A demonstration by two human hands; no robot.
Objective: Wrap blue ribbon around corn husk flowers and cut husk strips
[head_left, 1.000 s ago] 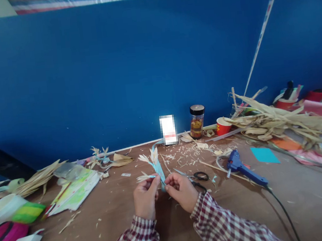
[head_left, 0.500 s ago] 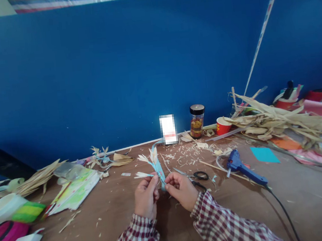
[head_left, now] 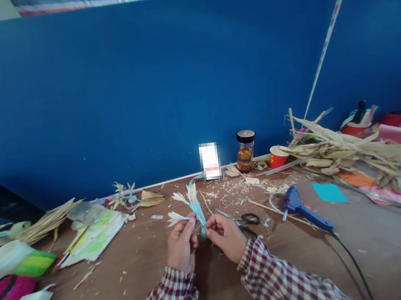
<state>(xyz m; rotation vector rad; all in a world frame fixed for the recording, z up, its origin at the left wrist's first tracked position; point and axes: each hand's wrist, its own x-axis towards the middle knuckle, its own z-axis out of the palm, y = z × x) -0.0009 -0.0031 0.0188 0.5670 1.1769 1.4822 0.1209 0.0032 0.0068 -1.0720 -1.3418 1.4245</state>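
Note:
My left hand point(head_left: 181, 243) and my right hand point(head_left: 227, 235) are closed together over the brown table point(head_left: 146, 280), both pinching a light blue stem point(head_left: 197, 211) with pale straw flowers point(head_left: 187, 196) at its top. The left fingers pinch the stalk of a lower straw flower point(head_left: 174, 217) against the stem. The right fingers grip the stem's lower part from the right side. Black-handled scissors point(head_left: 243, 220) lie just right of my right hand.
A blue glue gun point(head_left: 305, 209) with a black cord lies to the right, near a cyan paper square point(head_left: 329, 193). Dried husks point(head_left: 347, 151), a red cup point(head_left: 278, 156) and a jar point(head_left: 245, 151) stand at the back. Paper sheets point(head_left: 93, 237), bowls and straw lie left.
The lower straw flower in my left fingers has lifted slightly toward the blue stem. Both hands stay in nearly the same place.

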